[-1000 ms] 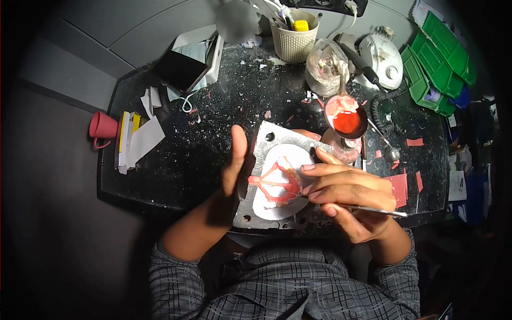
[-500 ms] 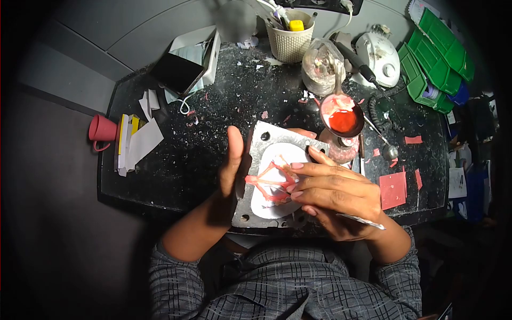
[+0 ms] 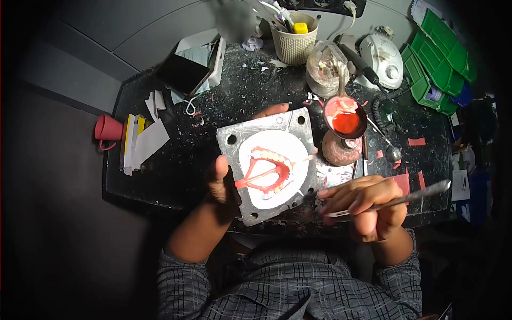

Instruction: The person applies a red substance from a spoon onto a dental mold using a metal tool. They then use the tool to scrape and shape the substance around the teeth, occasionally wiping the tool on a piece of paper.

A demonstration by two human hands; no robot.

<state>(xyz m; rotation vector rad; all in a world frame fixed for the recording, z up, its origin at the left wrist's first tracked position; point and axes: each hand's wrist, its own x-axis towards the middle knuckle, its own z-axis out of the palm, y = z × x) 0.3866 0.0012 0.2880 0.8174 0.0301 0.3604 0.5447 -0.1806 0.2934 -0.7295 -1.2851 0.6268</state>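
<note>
A grey metal plate (image 3: 228, 152) with holes near its corners rests in my left hand (image 3: 220, 178), thumb at its left edge and fingertips showing beyond its far and right edges. White plaster (image 3: 298, 154) fills its middle and bears a pink wax arch with teeth (image 3: 277, 184). To the right of the plate, my right hand (image 3: 368, 205) is closed round a thin metal tool (image 3: 413, 197), clear of the wax. Beyond that hand, a pan of melted red wax (image 3: 345, 122) sits over a round burner (image 3: 341, 152).
A pink mug (image 3: 109, 128) and an opened box (image 3: 128, 144) lie left. At the back are a black tablet (image 3: 183, 73), a woven pot of tools (image 3: 295, 47), a glass jar (image 3: 324, 69), a white device (image 3: 381, 61) and green bins (image 3: 442, 58). Pink wax pieces (image 3: 416, 142) lie right.
My right hand has moved away from the wax arch to the right, with the tool swung upward. The plate has turned and more of the arch shows.
</note>
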